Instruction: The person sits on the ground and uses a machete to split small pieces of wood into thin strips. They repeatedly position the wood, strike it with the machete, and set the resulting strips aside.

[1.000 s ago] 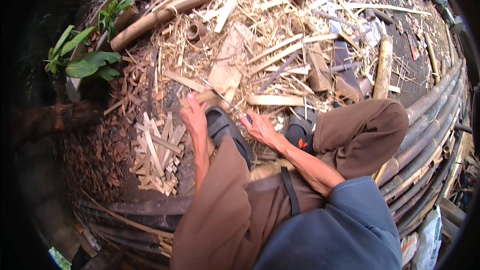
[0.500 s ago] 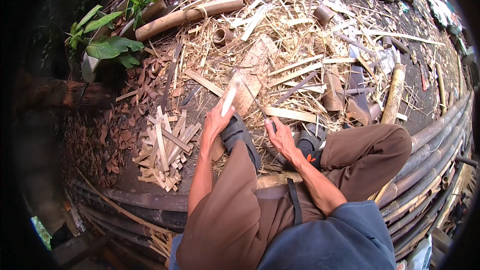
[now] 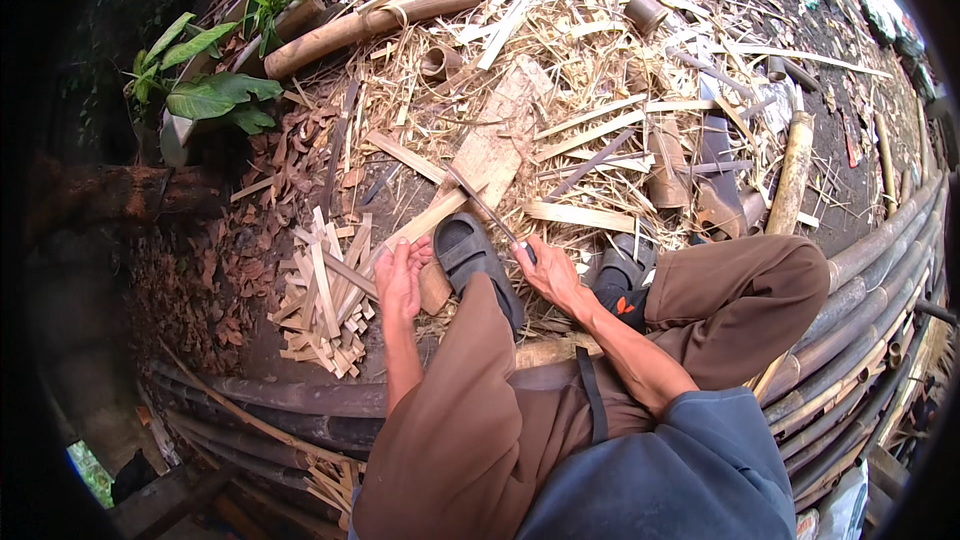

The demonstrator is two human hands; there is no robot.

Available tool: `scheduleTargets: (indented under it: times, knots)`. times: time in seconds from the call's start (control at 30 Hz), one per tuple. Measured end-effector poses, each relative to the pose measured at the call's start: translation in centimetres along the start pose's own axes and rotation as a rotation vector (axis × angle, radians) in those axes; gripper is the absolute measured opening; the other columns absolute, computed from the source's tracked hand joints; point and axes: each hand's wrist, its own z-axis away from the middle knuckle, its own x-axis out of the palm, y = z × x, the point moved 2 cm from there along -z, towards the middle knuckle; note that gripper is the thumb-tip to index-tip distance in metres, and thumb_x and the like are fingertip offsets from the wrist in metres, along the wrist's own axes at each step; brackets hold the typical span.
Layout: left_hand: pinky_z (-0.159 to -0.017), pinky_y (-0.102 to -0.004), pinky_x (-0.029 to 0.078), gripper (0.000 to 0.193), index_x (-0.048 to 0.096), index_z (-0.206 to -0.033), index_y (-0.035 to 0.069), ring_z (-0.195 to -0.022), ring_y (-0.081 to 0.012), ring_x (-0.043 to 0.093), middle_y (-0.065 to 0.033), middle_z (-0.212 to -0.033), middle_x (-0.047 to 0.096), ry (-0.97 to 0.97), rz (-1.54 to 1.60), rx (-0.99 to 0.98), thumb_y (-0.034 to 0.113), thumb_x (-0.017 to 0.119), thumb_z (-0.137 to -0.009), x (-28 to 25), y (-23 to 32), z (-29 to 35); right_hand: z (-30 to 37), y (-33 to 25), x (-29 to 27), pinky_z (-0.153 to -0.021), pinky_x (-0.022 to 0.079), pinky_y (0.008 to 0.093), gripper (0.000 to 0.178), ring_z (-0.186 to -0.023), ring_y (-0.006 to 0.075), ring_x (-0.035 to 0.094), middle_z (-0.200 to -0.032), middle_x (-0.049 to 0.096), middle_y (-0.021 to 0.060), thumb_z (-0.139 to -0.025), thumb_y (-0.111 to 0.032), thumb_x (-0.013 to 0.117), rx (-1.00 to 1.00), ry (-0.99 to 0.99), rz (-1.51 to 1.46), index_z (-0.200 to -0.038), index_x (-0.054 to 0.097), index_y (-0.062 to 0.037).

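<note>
My right hand (image 3: 556,275) is closed round the dark handle of a knife (image 3: 482,202), its narrow blade slanting up and to the left. My left hand (image 3: 400,285) is turned palm up, its curled fingers at the lower end of a pale bamboo strip (image 3: 432,217). The strip slants up to the right, and its far part meets the blade over a worn wooden board (image 3: 500,130). How tightly the fingers grip the strip is hard to see. Close to the strip is my left sandal (image 3: 465,250).
A pile of cut bamboo strips (image 3: 325,295) lies left of my left hand. Shavings (image 3: 590,70) and longer splits cover the ground ahead. A saw blade (image 3: 717,150) and bamboo tubes (image 3: 668,165) lie to the right. Bamboo poles (image 3: 860,290) curve round the right side.
My left hand has moved down and left and turned palm up. The strip now lies lower, across the board's near end. The knife blade has shifted left, onto the strip.
</note>
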Motion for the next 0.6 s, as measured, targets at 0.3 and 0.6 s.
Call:
scheduleTargets:
  times: [0.3, 0.6]
  knots:
    - [-0.051, -0.0228, 0.043, 0.025, 0.049, -0.105, 0.0, -0.057, -0.0136, 0.057, -0.0103, -0.072, 0.062, 0.039, -0.233, 0.289, 0.024, 0.044, -0.102, 6.5, 2.7, 0.3, -0.5, 1.3, 0.1, -0.067, 0.048, 0.0552, 0.046, -0.075, 0.0485, 0.062, -0.076, 0.063, 0.0293, -0.096, -0.05, 0.044, 0.161, 0.004, 0.036, -0.101, 0.052, -0.0049]
    - [-0.058, -0.0286, 0.047, 0.024, 0.045, -0.11, 0.002, -0.061, -0.0162, 0.058, -0.0107, -0.079, 0.058, 0.103, -0.634, 0.361, 0.021, 0.049, -0.097, 5.9, 2.5, -0.4, 1.2, -0.7, -1.8, -0.061, 0.045, 0.0543, 0.042, -0.07, 0.0503, 0.059, -0.069, 0.058, 0.0298, -0.095, -0.044, 0.051, -0.023, 0.071, -0.102, -0.096, 0.053, -0.0026]
